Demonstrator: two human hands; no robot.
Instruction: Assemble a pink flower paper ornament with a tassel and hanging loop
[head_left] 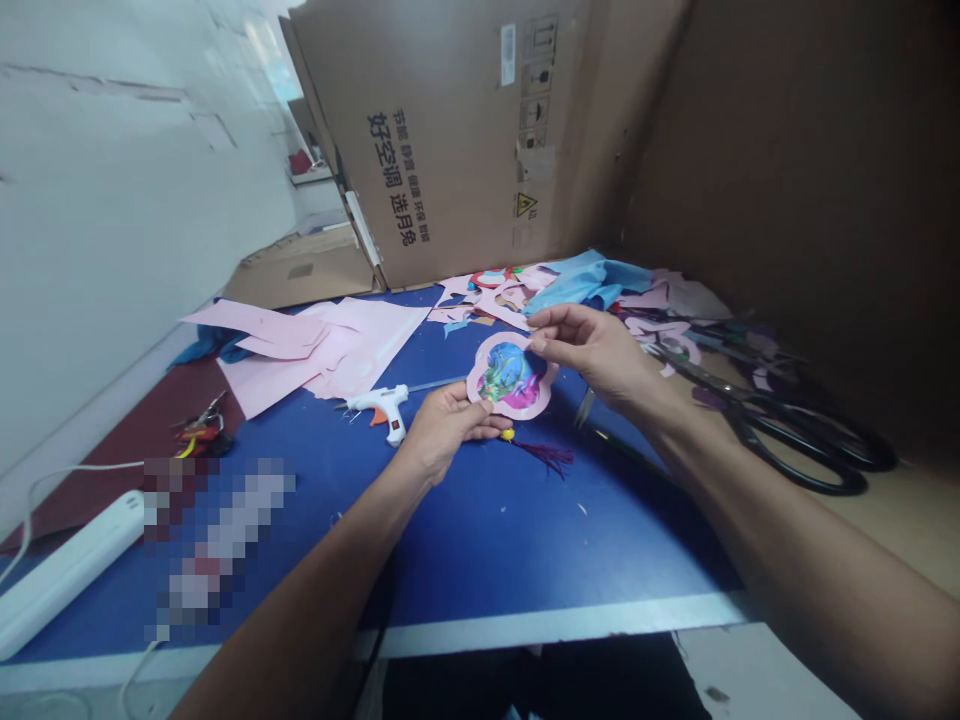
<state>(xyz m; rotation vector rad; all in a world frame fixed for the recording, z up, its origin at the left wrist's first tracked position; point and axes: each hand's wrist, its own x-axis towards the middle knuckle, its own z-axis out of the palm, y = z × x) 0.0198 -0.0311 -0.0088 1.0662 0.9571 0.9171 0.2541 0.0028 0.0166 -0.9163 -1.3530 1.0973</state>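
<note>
Both hands hold a small pink flower-shaped paper ornament (511, 378) with a colourful picture in its middle, a little above the blue table top (480, 540). My left hand (444, 428) pinches its lower left edge. My right hand (592, 348) pinches its upper right edge with thumb and fingertips. A dark red tassel (547, 455) with a yellow bead hangs from the ornament's bottom onto the table.
A white glue gun (382, 408) lies left of my left hand. Pink paper sheets (315, 345) and scraps lie behind; blue cloth (592, 280) at the back. Large black scissors (780, 430) lie right. A white power strip (67, 570) sits front left. Cardboard boxes (465, 130) wall the back and right.
</note>
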